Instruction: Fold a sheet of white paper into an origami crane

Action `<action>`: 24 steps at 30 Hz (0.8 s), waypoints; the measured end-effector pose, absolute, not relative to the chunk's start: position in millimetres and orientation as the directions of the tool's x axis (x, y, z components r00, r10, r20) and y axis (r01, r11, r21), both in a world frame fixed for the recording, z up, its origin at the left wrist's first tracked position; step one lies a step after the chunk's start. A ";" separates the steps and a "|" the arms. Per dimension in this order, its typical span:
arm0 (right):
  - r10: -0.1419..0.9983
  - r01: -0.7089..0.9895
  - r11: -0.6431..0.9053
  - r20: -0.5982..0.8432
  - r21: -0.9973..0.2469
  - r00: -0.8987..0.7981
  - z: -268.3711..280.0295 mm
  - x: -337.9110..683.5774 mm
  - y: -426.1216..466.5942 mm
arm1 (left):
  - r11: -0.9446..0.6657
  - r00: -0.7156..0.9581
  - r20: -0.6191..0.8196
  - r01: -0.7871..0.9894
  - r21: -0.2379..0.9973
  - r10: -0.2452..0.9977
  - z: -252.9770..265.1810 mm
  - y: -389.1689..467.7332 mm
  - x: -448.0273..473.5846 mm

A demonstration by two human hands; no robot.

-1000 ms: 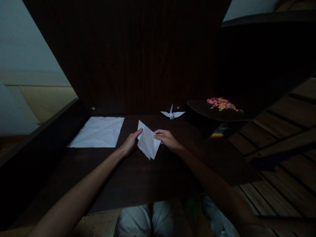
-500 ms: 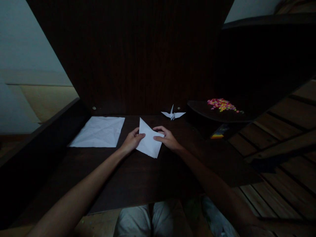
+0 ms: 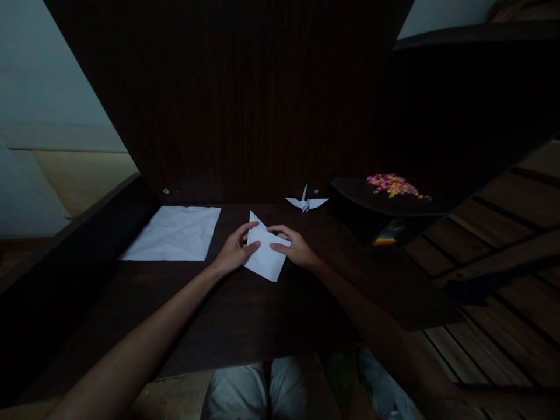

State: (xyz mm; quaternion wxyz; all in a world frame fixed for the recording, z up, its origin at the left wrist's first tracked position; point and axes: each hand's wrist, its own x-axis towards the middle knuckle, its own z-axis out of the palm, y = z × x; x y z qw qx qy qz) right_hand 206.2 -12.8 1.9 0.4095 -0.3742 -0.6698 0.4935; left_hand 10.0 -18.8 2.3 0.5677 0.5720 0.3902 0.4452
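Folded paper (image 3: 265,261) turned plainer-side up, hands (image 3: 233,253) (image 3: 301,251) clamped on it, paper crane (image 3: 305,205) behind, creased sheet (image 3: 175,234) left, colourful bits (image 3: 394,185) right

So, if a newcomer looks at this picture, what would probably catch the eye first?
Probably the bright heap of small pink, red and yellow pieces on the dark shelf at the right. Then the folded white paper held in the left hand and right hand, near the centre. Beyond it, a white paper bird stands out on the dark desk.
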 end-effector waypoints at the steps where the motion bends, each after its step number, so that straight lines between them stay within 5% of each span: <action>1: 0.904 0.114 0.253 0.193 -0.961 -0.380 0.7 206.2 -12.3 | -0.080 0.294 0.084 -0.025 0.996 0.952 0.9 -18.1 9.9; 12: 0.910 0.285 0.210 0.080 -0.935 -0.407 -7.1 209.8 -9.4 | -0.296 0.285 0.184 0.428 0.854 0.941 -3.6 -14.9 5.1; 18: 0.887 0.605 0.439 0.217 -0.664 -0.407 -6.5 210.2 -11.2 | -0.517 0.394 0.336 0.682 0.517 0.855 -4.0 -18.1 3.7; 24: 0.757 0.621 0.651 0.313 -0.436 -0.574 -1.2 211.6 -15.6 | -0.724 0.630 0.359 0.572 0.387 0.689 2.2 -14.9 -6.8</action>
